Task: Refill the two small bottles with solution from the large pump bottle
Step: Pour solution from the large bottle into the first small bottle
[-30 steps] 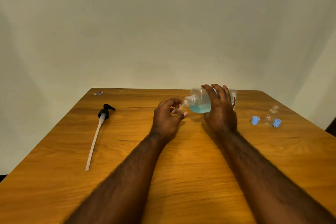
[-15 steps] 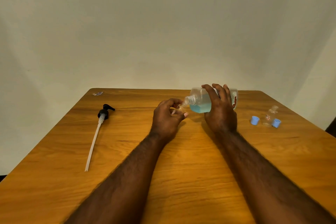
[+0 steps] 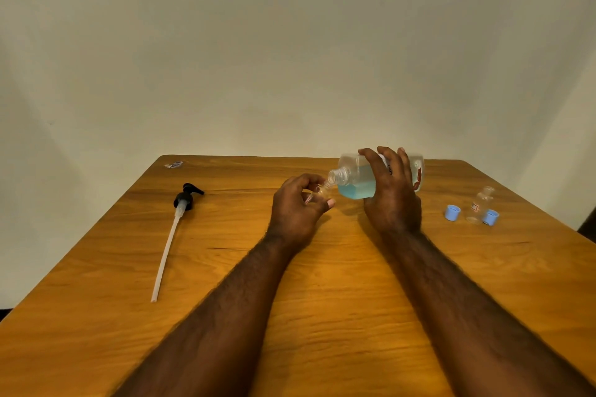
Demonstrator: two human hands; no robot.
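The left hand (image 3: 296, 206) pinches a small bottle (image 3: 322, 191) in curled fingers, its mouth angled up to the large bottle (image 3: 354, 182). The right hand (image 3: 392, 200) grips the large bottle round its body, tipped sideways, open neck right at the small mouth. Blue liquid pools low inside. I'd tip slowly and hold the two mouths lined up, as that small opening looks easy to overshoot. To the right, the second small bottle (image 3: 479, 205) stands uncapped on the surface (image 3: 322, 300) between two blue caps (image 3: 452, 213); the pump (image 3: 180, 222) lies far left. The red print on both labels is too small to read
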